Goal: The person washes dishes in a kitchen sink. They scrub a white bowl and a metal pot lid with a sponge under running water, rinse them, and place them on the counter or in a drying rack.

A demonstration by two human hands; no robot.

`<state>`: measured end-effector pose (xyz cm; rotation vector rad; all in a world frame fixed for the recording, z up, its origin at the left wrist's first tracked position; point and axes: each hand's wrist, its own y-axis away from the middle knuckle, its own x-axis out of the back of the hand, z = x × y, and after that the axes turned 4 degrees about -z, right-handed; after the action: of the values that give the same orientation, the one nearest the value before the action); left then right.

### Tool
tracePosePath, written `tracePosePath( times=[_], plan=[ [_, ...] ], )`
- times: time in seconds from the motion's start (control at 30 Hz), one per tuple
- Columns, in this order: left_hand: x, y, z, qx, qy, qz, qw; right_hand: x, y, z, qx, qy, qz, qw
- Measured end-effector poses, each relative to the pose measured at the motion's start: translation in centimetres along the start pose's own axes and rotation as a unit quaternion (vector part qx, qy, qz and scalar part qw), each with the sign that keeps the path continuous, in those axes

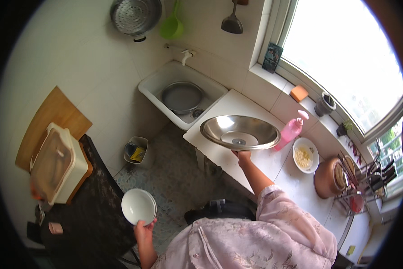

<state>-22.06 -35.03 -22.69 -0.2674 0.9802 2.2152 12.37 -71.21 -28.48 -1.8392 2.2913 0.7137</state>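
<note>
Two or more white bowls (pixel 138 206), nested together, are gripped at the rim by my left hand (pixel 144 231), beside the dark table. My right hand (pixel 242 157) holds a wide stainless steel basin (pixel 252 129) from below, tilted so that its inside shows; most of the fingers are hidden under it. The basin is over the white countertop (pixel 237 104), close to a pink pump bottle (pixel 290 131). Beyond it, a round metal pan or basin (pixel 182 97) lies in the white sink (pixel 151 88) under a white tap (pixel 187 56).
A white bowl of pale pieces (pixel 305 156) and a brown pot (pixel 326 178) stand along the right counter. The dark table (pixel 87 228) bears a lidded cream box (pixel 58 164). A bin (pixel 136 150) stands on the floor. A phone (pixel 272 58) leans by the window.
</note>
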Motion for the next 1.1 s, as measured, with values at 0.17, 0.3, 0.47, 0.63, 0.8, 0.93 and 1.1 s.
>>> tracePosePath(
  times=[0.17, 0.3, 0.47, 0.63, 0.8, 0.93, 1.1],
  plan=[
    [-4.9, -8.4, 5.3, 0.015, -0.065, -0.05, 0.997, 0.6, -1.7, 2.1, 0.031, 0.006, 0.027, 0.999],
    [-9.5, -13.7, 7.9, 0.038, -0.111, -0.082, 0.99, 2.6, -2.5, 3.2, 0.054, 0.017, 0.006, 0.998],
    [-15.0, -19.5, 8.5, 0.056, -0.133, -0.138, 0.98, 4.5, -3.8, 3.3, 0.057, 0.042, -0.016, 0.997],
    [-21.6, -22.8, 9.6, 0.075, -0.159, -0.172, 0.969, 1.3, -4.5, 1.9, 0.043, 0.026, 0.029, 0.998],
    [-28.1, -27.0, 10.2, 0.111, -0.176, -0.2, 0.957, 0.4, -4.7, 2.4, 0.014, 0.081, 0.119, 0.989],
    [-32.0, -31.7, 10.3, 0.162, -0.199, -0.225, 0.94, -1.7, -4.3, 1.7, 0.029, 0.092, 0.174, 0.98],
    [-37.0, -37.1, 9.9, 0.211, -0.236, -0.285, 0.905, -1.4, -2.7, 2.3, 0.034, 0.102, 0.219, 0.97]
  ],
)
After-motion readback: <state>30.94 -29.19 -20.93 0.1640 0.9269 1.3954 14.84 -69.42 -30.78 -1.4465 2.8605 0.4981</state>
